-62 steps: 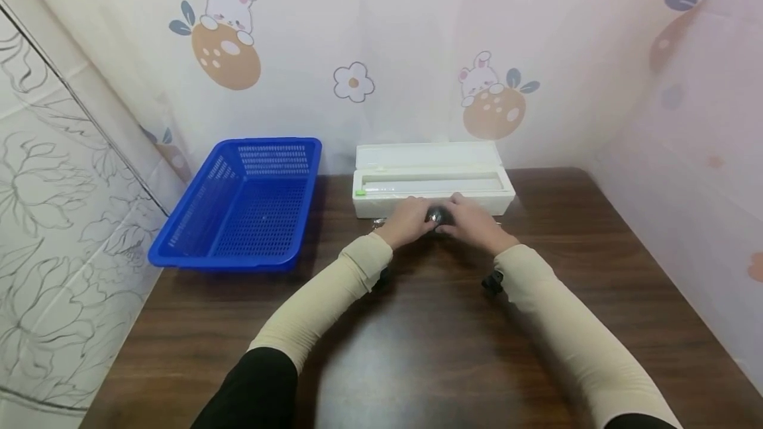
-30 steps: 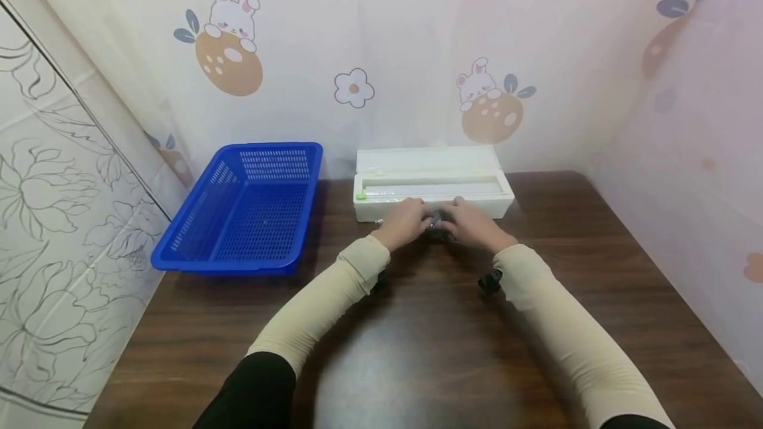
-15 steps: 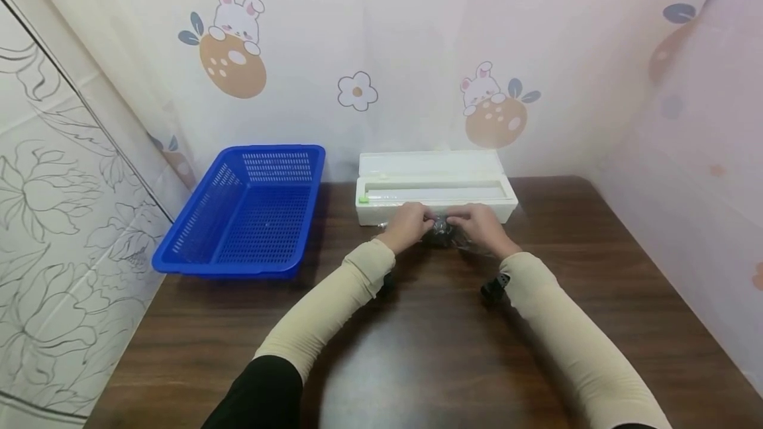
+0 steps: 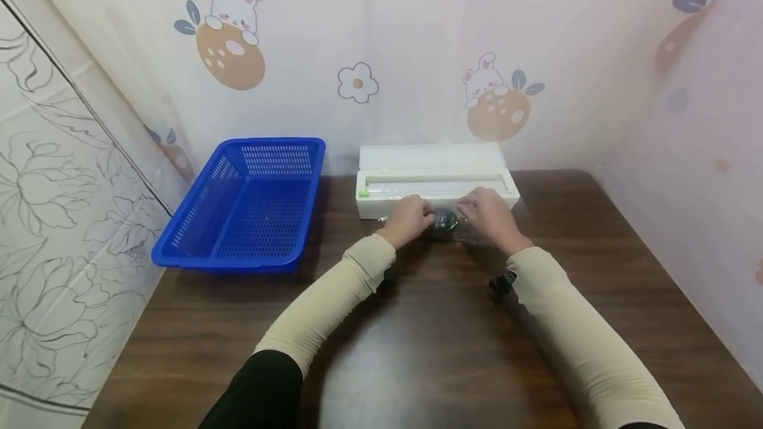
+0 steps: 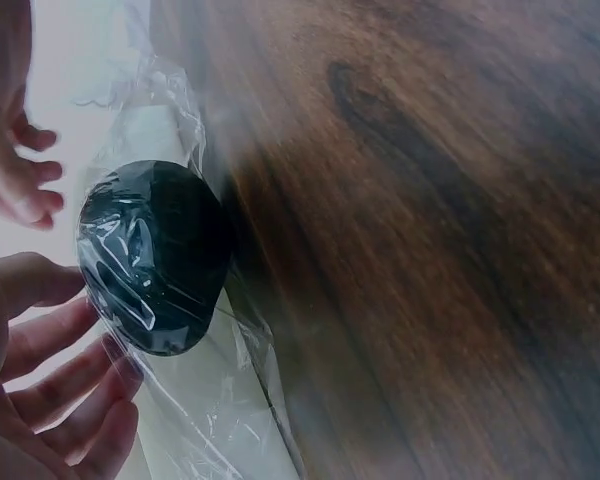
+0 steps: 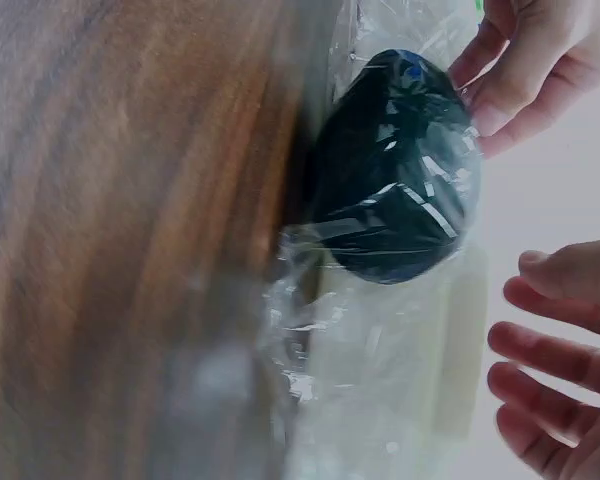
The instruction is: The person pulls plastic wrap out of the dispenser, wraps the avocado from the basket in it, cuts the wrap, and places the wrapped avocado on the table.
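A dark green-black, egg-shaped object (image 4: pixel 446 219) lies in crinkled cling film in front of a white cling film box (image 4: pixel 369 207). In the left wrist view, the film stretches tight and shiny over the dark object (image 5: pixel 155 255). My left hand (image 4: pixel 408 218) pinches the film at the object's left side, its thumb and fingertips touching that edge. My right hand (image 4: pixel 489 217) is held just right of the object, apart from it. The right wrist view shows the right hand's fingers (image 6: pixel 550 355) loosely bent with nothing between them. Loose film (image 6: pixel 365 400) trails beside the object.
At the left of the brown wooden table (image 4: pixel 417 349) stands a blue plastic basket (image 4: pixel 223 262). The box's lid (image 4: pixel 429 156) is raised against the patterned curtain (image 4: pixel 411 51); a green slider (image 4: pixel 363 194) sits at its left end.
Both hands were close together over the dark object. My right hand has since drawn away to the right and up, leaving the object more exposed. My left hand stays at its left side.
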Available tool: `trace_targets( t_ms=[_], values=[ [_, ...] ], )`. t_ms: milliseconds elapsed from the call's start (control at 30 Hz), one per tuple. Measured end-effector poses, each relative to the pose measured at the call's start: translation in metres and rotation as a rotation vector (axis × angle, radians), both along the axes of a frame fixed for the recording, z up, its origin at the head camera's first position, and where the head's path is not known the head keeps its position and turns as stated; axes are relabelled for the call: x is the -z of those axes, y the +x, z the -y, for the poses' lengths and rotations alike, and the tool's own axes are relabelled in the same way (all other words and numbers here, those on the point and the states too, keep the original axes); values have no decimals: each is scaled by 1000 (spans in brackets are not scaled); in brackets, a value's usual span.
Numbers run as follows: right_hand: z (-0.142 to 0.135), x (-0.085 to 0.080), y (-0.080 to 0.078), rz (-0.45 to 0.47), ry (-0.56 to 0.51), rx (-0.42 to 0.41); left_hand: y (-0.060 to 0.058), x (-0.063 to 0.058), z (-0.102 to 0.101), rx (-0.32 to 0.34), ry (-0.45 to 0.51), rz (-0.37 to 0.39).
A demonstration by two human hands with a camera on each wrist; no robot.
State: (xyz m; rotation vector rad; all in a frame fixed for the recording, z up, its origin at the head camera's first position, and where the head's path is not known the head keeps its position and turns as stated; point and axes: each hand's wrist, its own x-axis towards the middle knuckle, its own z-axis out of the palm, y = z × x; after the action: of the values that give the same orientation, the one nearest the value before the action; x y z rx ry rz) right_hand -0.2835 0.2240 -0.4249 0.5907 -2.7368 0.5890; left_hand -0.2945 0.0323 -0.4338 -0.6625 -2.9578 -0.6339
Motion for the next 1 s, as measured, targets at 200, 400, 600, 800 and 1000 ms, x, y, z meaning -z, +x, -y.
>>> trace_targets(
  t_ms=[200, 400, 600, 800, 1000],
  values=[
    [14, -4, 2, 105, 41, -60, 0, -1, 1, -12, -2, -30],
    [13, 7, -3, 233, 51, -47, 3, -2, 1, -3, -34, 1],
    [13, 4, -11, 303, 121, -120, 4, -3, 3, -6, -91, -28],
    [10, 6, -12, 322, 134, -147, 5, -3, 5, -21, -127, 6],
    [12, 0, -11, 295, 164, -144, 6, -5, 8, -43, -90, -20]
  ],
)
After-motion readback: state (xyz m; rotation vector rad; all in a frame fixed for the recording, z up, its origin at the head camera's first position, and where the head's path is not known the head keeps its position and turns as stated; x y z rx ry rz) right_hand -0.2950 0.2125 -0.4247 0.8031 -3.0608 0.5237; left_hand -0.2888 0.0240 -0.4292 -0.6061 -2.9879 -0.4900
